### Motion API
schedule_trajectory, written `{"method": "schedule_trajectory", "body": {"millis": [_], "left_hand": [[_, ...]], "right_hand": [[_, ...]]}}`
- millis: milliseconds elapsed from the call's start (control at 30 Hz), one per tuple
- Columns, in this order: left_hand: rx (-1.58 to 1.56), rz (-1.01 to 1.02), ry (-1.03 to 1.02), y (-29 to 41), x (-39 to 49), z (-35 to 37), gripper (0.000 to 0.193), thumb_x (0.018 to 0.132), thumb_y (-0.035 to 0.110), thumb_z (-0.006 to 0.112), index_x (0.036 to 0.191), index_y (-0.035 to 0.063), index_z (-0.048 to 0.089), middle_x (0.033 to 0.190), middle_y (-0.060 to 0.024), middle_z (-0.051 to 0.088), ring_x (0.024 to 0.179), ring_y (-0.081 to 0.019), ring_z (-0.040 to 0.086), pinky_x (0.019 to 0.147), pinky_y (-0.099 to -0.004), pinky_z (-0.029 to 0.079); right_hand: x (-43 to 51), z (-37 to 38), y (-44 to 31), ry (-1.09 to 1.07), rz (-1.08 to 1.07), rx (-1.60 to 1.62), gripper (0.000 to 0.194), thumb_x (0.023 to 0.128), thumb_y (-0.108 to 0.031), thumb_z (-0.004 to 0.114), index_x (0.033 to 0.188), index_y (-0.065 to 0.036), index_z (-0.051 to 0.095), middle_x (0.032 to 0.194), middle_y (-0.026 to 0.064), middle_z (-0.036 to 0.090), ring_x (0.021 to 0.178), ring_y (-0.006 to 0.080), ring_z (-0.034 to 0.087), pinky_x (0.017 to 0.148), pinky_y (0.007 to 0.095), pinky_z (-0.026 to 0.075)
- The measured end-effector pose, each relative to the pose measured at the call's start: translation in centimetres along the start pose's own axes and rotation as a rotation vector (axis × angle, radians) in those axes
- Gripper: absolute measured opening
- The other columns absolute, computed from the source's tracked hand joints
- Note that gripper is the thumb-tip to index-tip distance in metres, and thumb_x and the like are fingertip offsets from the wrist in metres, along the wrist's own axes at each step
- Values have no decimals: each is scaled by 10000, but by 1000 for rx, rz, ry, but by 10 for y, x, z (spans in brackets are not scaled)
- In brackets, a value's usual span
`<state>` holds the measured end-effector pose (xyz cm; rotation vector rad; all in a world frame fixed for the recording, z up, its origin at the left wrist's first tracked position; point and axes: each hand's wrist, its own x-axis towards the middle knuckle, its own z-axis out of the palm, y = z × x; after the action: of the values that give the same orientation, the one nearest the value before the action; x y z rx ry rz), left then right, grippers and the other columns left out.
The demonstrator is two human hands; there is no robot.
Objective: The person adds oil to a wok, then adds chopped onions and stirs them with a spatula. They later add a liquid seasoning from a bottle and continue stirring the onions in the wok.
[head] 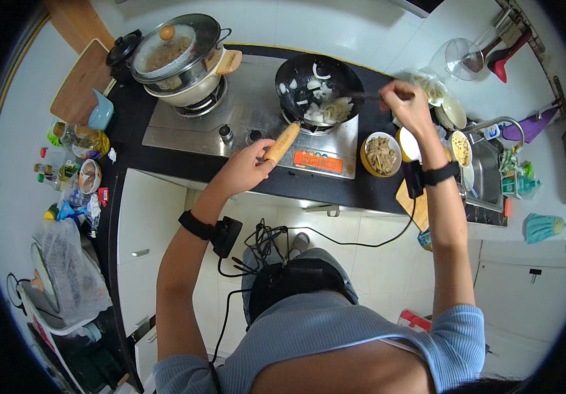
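My left hand [247, 167] grips the light wooden handle [283, 143] of a black wok [290, 71], which sits over the right burner of a steel gas hob. My right hand [407, 106] is closed around a dark, blurred utensil [369, 95] that reaches into the wok from the right. White pieces, perhaps onion [315, 112], and paler brown strips [338, 110] lie in the wok. Just right of the hob, below my right hand, stands a yellow-rimmed bowl of cooked-looking meat strips [381, 155]. Beside it is a second bowl [410, 144], partly hidden by my forearm.
A lidded steel pot [204, 64] rests on a cream pot [184, 98] over the left burner. A wooden board [413, 207] overhangs the counter edge at right, near the sink [487, 170]. Oil bottles [85, 140] line the left counter. Black cables [342, 243] hang between my wrists.
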<state>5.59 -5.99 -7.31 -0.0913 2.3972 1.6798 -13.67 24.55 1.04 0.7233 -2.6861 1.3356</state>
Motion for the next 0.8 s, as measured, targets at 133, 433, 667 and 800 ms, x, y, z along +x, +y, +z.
{"method": "schedule_trajectory", "body": {"millis": [133, 433, 667, 800], "left_hand": [[-54, -16, 1, 0, 1, 1, 462, 897, 158, 584, 1316, 19, 447, 1024, -159, 660, 733, -170, 663, 677, -295, 515], [-21, -84, -46, 14, -3, 1, 468, 928, 111, 565, 1361, 22, 411, 1047, -130, 620, 764, -145, 630, 694, -266, 512], [-19, -2, -5, 10, -4, 2, 449, 901, 144, 583, 1308, 9, 449, 970, -129, 666, 698, -153, 641, 644, -284, 510], [-11, -53, -44, 7, -1, 2, 457, 916, 121, 572, 1334, 6, 427, 1014, -130, 631, 729, -141, 628, 664, -266, 510]], "right_hand": [[20, 51, 12, 173, -70, 72, 243, 797, -201, 603, 791, 31, 673, 647, 93, 663, 633, 131, 641, 648, 250, 500], [-5, -30, -66, -83, 205, -77, 288, 821, -216, 576, 781, 52, 674, 644, 79, 650, 594, 149, 654, 584, 264, 527], [1, 54, -7, 188, -74, 53, 239, 779, -188, 637, 817, 47, 667, 695, 178, 662, 648, 203, 683, 630, 289, 517], [-4, 40, -14, 23, -105, -96, 236, 777, -184, 642, 796, 50, 668, 700, 168, 673, 657, 213, 687, 633, 291, 520]]}}
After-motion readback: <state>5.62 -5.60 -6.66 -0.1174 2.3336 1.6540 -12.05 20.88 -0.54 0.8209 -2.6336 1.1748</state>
